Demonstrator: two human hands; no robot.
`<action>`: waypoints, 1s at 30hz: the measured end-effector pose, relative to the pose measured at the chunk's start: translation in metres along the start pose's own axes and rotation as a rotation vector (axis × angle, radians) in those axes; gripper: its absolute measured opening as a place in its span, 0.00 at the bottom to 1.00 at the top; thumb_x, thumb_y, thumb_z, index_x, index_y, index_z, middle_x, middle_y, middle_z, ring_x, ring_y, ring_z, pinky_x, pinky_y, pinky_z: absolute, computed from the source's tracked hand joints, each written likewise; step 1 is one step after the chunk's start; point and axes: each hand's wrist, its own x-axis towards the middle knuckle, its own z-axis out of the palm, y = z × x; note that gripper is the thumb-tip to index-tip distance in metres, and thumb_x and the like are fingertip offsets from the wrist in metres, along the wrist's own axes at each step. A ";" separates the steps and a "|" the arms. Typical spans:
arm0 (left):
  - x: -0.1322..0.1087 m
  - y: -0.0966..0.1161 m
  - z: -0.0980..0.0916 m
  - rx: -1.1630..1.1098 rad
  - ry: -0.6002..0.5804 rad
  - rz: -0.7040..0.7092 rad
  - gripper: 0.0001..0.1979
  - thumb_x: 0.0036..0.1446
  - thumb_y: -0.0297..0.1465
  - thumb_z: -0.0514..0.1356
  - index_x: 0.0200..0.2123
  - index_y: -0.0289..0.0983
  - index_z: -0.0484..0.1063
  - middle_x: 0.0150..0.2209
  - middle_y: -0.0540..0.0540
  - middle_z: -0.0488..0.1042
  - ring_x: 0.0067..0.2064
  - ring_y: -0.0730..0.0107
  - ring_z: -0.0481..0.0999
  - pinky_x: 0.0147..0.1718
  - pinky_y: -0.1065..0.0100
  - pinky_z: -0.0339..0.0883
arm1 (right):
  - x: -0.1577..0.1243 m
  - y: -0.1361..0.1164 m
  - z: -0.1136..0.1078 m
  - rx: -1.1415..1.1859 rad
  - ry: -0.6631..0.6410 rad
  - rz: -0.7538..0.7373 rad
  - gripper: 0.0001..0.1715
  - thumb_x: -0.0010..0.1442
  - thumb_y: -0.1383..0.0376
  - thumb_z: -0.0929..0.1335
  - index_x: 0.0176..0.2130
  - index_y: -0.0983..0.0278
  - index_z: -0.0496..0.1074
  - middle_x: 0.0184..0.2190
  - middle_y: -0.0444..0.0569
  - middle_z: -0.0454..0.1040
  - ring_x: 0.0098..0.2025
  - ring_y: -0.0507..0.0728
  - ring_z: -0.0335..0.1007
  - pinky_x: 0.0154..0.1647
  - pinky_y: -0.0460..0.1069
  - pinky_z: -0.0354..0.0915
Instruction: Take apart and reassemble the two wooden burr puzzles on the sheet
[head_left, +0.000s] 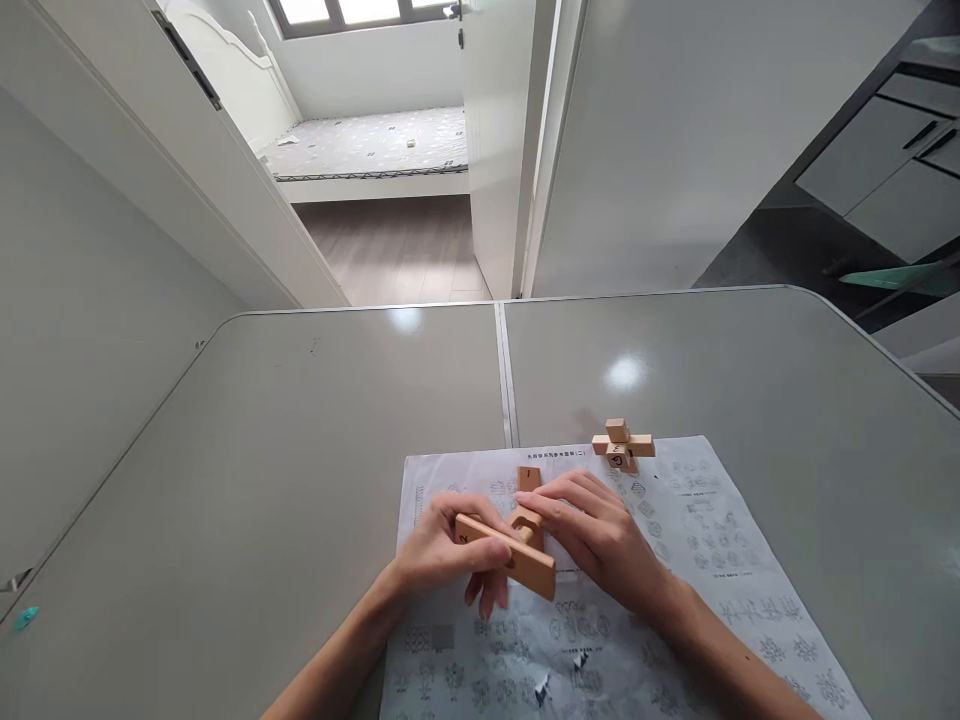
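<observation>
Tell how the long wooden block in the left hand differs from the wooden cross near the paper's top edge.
The long wooden block is held in the left hand; the wooden cross rests untouched. The block looks like one straight bar; the cross has several arms. Both are brown, with dark markings.

Light-brown wooden pieces (534, 574); white sheet (592, 606), dark diagrams (454, 676).

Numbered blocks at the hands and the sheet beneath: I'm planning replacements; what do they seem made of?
Numbered blocks: probably wood, smooth finish, from their tan colour and crisp edges. Sheet: likely paper, fairly matte, from its print and wrinkles.
</observation>
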 end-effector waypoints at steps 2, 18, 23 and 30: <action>0.000 -0.003 -0.003 -0.029 0.031 0.033 0.24 0.58 0.52 0.72 0.37 0.36 0.77 0.19 0.48 0.79 0.14 0.72 0.74 0.12 0.76 0.64 | 0.000 0.000 0.000 -0.001 0.011 0.017 0.20 0.77 0.71 0.65 0.63 0.56 0.74 0.44 0.51 0.84 0.42 0.60 0.76 0.42 0.55 0.72; 0.008 0.001 0.012 0.613 0.692 0.364 0.15 0.71 0.43 0.63 0.39 0.37 0.79 0.32 0.46 0.83 0.30 0.68 0.80 0.31 0.68 0.71 | 0.006 0.000 -0.001 0.144 0.232 0.451 0.12 0.77 0.59 0.66 0.49 0.59 0.80 0.34 0.47 0.79 0.31 0.56 0.74 0.29 0.49 0.70; 0.011 -0.003 0.011 1.012 0.731 0.500 0.11 0.69 0.35 0.64 0.32 0.40 0.78 0.43 0.44 0.83 0.47 0.59 0.81 0.47 0.60 0.74 | 0.007 -0.002 -0.002 0.202 0.205 0.465 0.11 0.77 0.60 0.68 0.50 0.58 0.81 0.37 0.48 0.81 0.34 0.56 0.75 0.32 0.49 0.70; 0.011 -0.006 0.009 1.233 0.779 0.510 0.10 0.69 0.32 0.65 0.32 0.41 0.77 0.45 0.45 0.82 0.52 0.56 0.76 0.53 0.54 0.71 | 0.009 -0.003 -0.002 0.203 0.208 0.454 0.10 0.76 0.61 0.68 0.48 0.58 0.81 0.37 0.47 0.81 0.32 0.56 0.74 0.32 0.49 0.70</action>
